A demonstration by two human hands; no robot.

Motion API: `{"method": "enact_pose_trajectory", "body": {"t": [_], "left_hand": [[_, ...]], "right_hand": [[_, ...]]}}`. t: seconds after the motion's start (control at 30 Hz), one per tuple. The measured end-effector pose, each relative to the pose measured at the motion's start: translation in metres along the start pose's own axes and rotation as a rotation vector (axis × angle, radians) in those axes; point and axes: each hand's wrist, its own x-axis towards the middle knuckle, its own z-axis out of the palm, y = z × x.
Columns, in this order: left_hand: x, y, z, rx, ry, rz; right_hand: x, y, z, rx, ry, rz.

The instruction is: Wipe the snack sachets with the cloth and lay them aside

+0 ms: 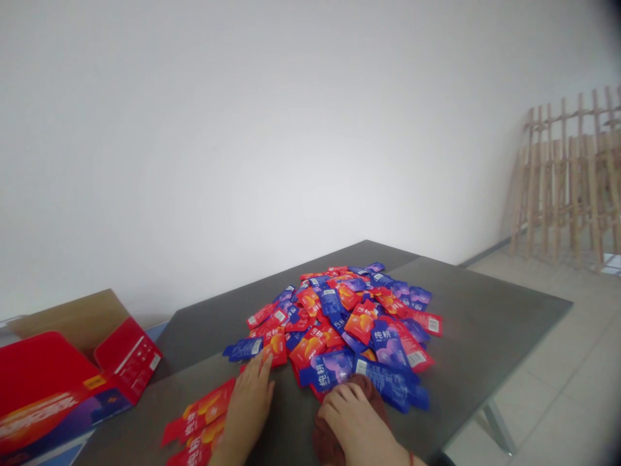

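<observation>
A heap of red and blue flat pouches point(339, 317) with fruit pictures lies on the dark table. My left hand point(251, 391) reaches to the heap's near left edge. Its fingers are stretched out, and their tips are at a red pouch point(275, 346); I see no grip on it. Beside and partly behind the left wrist lie red pouches point(206, 414) side by side, apart from the heap. My right hand point(356, 414) is curled over a brown, soft-looking cloth point(324, 435) at the heap's near edge. The cloth's underside is hidden.
An open red and purple cardboard box point(63, 395) stands at the left, its flaps raised. The dark table point(485, 323) ends at a right-hand edge above a tiled floor point(557, 369). A white wall point(242, 162) rises behind. Wooden slatted frames point(572, 181) lean at the far right.
</observation>
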Motion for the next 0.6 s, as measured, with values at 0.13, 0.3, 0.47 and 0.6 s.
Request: {"method": "enact_pose_trajectory", "body": {"t": [0.13,0.3,0.47,0.6], "left_hand": [[0.028,0.016,0.009,0.007,-0.030,-0.001],[0.012,0.030,-0.004,0.011,-0.067,0.041],[-0.029,0.045,-0.017,0.037,-0.061,0.092],[-0.062,0.058,-0.013,0.072,0.051,0.155]], "right_hand": [[-0.001,0.007,0.006,-0.018,0.034,-0.069],[0.003,0.011,0.022,-0.010,0.051,-0.055],[0.005,0.008,0.030,0.002,0.047,-0.016],[0.000,0.008,0.020,0.040,0.042,-0.049]]}}
